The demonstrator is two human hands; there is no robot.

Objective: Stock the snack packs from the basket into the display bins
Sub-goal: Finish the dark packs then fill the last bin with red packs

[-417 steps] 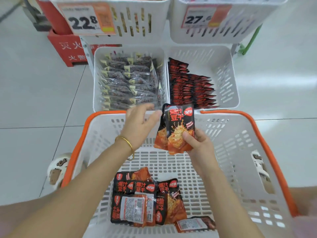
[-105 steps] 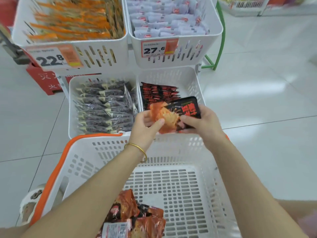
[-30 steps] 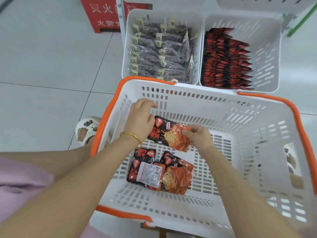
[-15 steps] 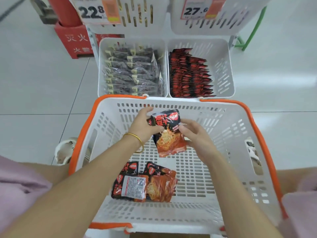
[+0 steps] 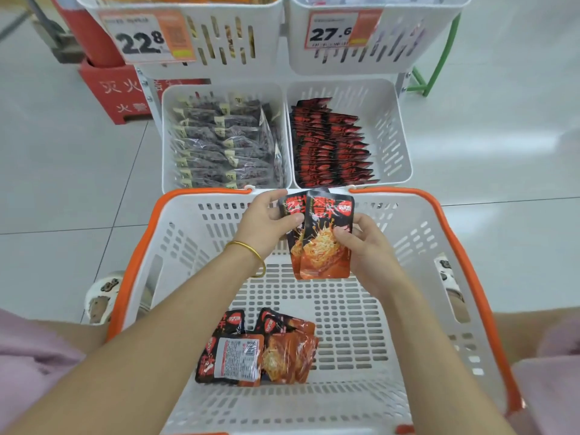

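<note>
Two black-and-orange snack packs stand upright and overlapped above the far end of the white basket with the orange rim. My left hand pinches their upper left edge. My right hand grips their right side. A few more of the same packs lie on the basket floor near me. Beyond the basket, the lower right display bin holds a row of matching red-black packs along its left side.
The lower left bin is full of dark clear-wrapped packs. Two upper bins carry price tags 22.8 and 27.6. A red box stands on the tiled floor at left. A patterned sandal shows beside the basket.
Both hands have lifted the packs up and farther forward, toward the basket's far rim. A second pack now shows behind the first.
</note>
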